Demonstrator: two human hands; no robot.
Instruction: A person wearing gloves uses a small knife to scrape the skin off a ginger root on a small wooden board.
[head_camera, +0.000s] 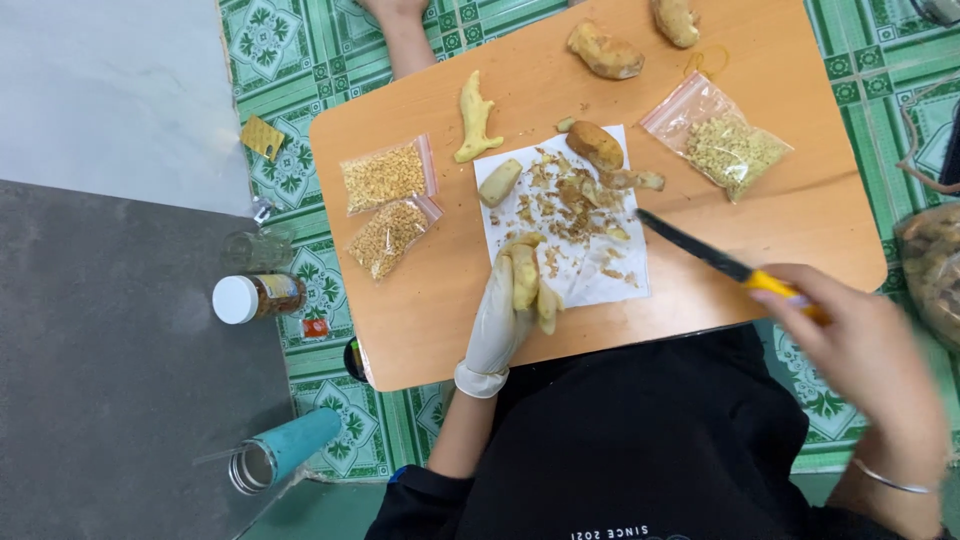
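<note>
The left hand (497, 318), gloved in white, is closed around a partly peeled piece of ginger (528, 278), held just above the near edge of the wooden surface (800, 215). The right hand (868, 352), bare, is closed on the yellow handle of a black-bladed knife (712, 258); the blade points toward the left hand but is kept apart from the ginger. Just beyond the left hand a white paper sheet (600, 285) is seen, strewn with peelings (565, 200). Further out, two small bags of chopped bits (385, 205) lie left of that hand, and a third bag (722, 145) lies beyond the knife.
</note>
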